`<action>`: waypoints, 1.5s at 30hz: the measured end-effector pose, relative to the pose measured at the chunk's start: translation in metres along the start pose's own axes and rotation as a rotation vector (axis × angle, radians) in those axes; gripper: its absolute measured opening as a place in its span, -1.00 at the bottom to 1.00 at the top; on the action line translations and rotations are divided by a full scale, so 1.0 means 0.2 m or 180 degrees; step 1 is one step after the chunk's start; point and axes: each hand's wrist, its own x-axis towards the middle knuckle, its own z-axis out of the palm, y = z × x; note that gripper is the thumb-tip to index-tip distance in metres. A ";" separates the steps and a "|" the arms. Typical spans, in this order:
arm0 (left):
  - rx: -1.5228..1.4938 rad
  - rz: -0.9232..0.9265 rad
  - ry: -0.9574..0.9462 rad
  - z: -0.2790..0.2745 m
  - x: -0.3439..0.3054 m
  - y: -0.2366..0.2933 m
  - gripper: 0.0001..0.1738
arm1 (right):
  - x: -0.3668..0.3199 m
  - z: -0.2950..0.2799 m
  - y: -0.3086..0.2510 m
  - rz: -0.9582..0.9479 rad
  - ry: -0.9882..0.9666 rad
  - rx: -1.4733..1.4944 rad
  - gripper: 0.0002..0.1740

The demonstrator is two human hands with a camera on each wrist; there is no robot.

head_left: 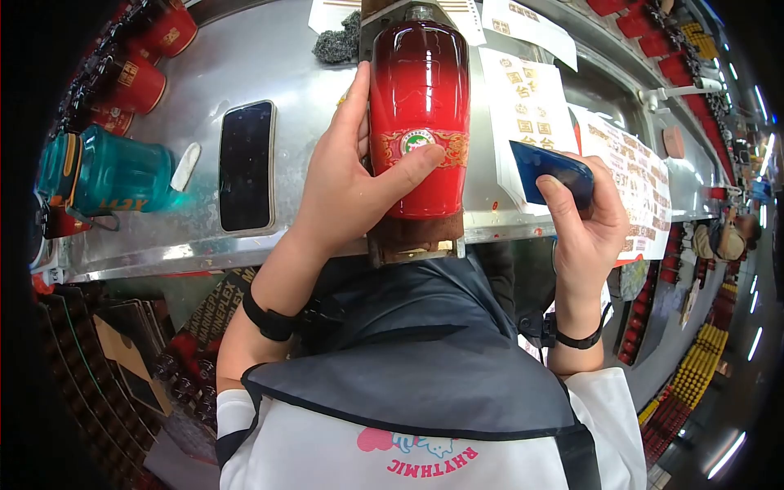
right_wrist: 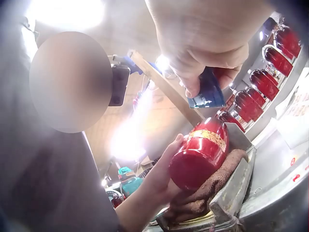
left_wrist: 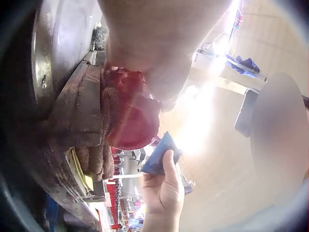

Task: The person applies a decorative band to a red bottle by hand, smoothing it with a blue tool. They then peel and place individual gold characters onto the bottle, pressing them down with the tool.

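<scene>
A glossy red bottle (head_left: 419, 98), dark at its neck end, lies on a brown cloth (head_left: 416, 230) in a cradle, with an ornate gold-and-red label around its lower part. My left hand (head_left: 347, 175) grips the bottle's left side, thumb across the label. To the right, my right hand (head_left: 590, 216) pinches a dark blue flat scraper-like piece (head_left: 557, 173) between thumb and fingers, apart from the bottle. In the right wrist view the blue piece (right_wrist: 207, 89) is above the bottle (right_wrist: 200, 154); the left wrist view shows the bottle's base (left_wrist: 135, 125) facing the camera.
Sheets with gold characters (head_left: 531, 106) lie right of the bottle. On the left are a phone (head_left: 247, 167), a white piece (head_left: 186, 167) and a teal jug (head_left: 122, 173). A dark scouring pad (head_left: 337, 45) sits behind; red bottles (right_wrist: 263, 83) line the far side.
</scene>
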 end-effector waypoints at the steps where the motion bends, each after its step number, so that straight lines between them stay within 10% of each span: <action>1: -0.0005 -0.0005 0.0003 0.00 0.00 0.00 0.12 | 0.00 0.01 0.00 -0.0038 0.0004 -0.0006 -0.70; 34: -0.0108 -0.0037 0.0071 -0.02 -0.01 -0.04 0.19 | -0.01 0.04 0.01 0.0274 -0.0020 0.0034 -0.72; 40: 0.1634 0.0807 -0.0362 -0.09 -0.08 -0.05 0.64 | 0.00 0.06 -0.02 0.0371 0.0010 0.0112 -0.69; 45: 0.2241 0.0646 -0.0145 -0.06 -0.10 0.06 0.49 | 0.06 0.11 -0.06 -0.0583 -0.0246 -0.0971 -0.64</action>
